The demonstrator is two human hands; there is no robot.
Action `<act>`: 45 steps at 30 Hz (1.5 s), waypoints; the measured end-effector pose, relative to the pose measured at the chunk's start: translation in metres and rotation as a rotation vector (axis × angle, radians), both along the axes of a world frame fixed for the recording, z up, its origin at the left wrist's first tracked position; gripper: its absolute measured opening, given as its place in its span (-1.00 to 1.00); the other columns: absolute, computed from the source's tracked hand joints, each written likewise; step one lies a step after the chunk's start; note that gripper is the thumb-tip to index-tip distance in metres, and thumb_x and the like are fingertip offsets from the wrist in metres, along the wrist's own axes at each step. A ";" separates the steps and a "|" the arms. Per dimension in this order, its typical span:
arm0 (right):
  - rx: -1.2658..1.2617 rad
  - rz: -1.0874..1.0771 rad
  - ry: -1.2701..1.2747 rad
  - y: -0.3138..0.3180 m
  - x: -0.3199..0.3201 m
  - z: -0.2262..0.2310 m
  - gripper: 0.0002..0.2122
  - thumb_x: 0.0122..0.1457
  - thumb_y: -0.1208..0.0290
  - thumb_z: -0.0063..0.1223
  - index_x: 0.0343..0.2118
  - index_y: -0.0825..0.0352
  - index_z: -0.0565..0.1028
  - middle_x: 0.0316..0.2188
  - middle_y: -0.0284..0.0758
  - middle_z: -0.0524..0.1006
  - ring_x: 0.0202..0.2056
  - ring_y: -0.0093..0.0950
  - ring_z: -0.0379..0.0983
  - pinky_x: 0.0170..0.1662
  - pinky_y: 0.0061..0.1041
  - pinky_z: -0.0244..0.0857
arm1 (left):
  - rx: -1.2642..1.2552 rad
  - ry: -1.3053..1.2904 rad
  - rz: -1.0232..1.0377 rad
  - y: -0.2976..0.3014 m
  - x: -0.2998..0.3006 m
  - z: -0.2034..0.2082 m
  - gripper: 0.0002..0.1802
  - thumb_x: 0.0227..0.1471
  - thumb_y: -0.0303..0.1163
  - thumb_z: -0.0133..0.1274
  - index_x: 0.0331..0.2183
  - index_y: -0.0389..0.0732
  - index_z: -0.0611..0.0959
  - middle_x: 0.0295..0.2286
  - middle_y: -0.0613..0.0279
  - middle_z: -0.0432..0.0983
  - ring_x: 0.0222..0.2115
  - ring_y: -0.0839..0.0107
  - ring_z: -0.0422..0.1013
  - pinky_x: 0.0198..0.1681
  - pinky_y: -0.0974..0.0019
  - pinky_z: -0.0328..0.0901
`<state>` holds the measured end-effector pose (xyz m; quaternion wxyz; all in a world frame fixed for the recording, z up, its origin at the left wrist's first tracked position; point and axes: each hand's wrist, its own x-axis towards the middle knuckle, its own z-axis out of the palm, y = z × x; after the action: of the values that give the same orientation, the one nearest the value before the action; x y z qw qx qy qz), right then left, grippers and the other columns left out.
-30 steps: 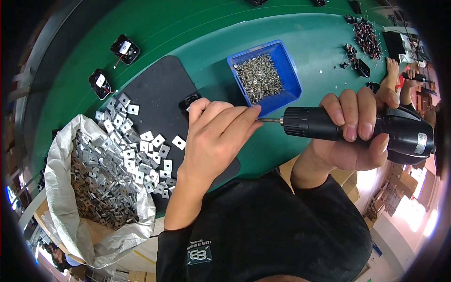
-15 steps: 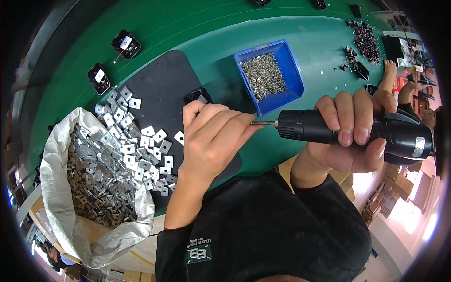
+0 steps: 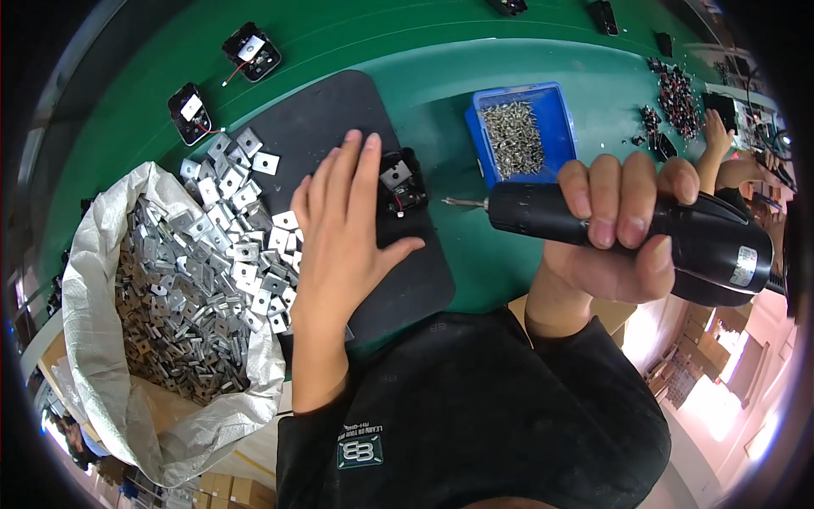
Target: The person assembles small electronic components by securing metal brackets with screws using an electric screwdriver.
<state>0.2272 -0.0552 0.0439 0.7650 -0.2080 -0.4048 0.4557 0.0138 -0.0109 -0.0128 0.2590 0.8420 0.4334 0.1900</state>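
Note:
My left hand (image 3: pixel 343 225) is spread flat over the dark grey mat (image 3: pixel 343 102), fingers pointing away and nothing in its grasp. Just right of its fingers lies a small black plastic housing (image 3: pixel 407 199) with a square metal plate (image 3: pixel 395 176) inside and a short red wire with a white plug. My right hand (image 3: pixel 623 208) is wrapped round a black electric screwdriver (image 3: pixel 530 208), held level. Its bit points left toward the housing, apart from it. Whether a screw sits on the bit's tip, I cannot tell. Loose square metal plates (image 3: pixel 246 252) lie beside my left hand.
A white woven sack (image 3: pixel 89 339) full of metal plates stands at the left. Beyond the screwdriver is a blue bin (image 3: pixel 555 127) of screws. Two more housings (image 3: pixel 252 53) lie at the far left. A co-worker's hand (image 3: pixel 718 131) works at the far right.
My left hand has moved left, away from the screwdriver's tip, and its fingers have opened out flat. The screwdriver has shifted slightly left. The black housing now shows more fully.

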 end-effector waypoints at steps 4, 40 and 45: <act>-0.082 -0.087 -0.056 0.011 -0.020 -0.009 -0.57 0.06 0.40 0.17 -0.03 0.10 0.24 -0.54 -0.48 0.33 -0.53 -0.54 0.30 -0.28 -0.43 0.28 | 0.017 -0.048 -0.007 0.001 0.002 -0.018 0.05 -0.48 -0.38 0.44 0.15 -0.21 0.34 0.05 0.06 0.36 0.08 0.10 0.26 0.11 0.09 0.07; 0.127 0.135 -0.403 0.032 -0.036 -0.029 -0.59 -0.11 0.76 0.10 -0.19 0.24 0.29 -0.54 -0.39 0.41 -0.53 -0.50 0.38 -0.33 -0.39 0.36 | -0.043 -0.205 0.004 0.006 0.002 -0.020 -0.17 -0.42 -0.37 0.39 0.03 -0.01 0.52 -0.17 0.25 0.40 -0.21 0.23 0.34 -0.08 0.14 0.13; 0.132 0.170 -0.285 0.028 -0.032 -0.027 -0.55 -0.09 0.70 0.13 -0.11 0.22 0.27 -0.56 -0.43 0.41 -0.54 -0.51 0.37 -0.36 -0.42 0.34 | -0.028 -0.157 0.007 0.004 -0.003 -0.019 -0.15 -0.43 -0.38 0.39 0.03 -0.05 0.49 -0.14 0.23 0.40 -0.18 0.21 0.34 -0.07 0.13 0.12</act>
<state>0.1950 -0.0270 0.0173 0.6705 -0.1849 -0.5542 0.4572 0.0111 -0.0068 -0.0317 0.3033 0.8192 0.4175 0.2502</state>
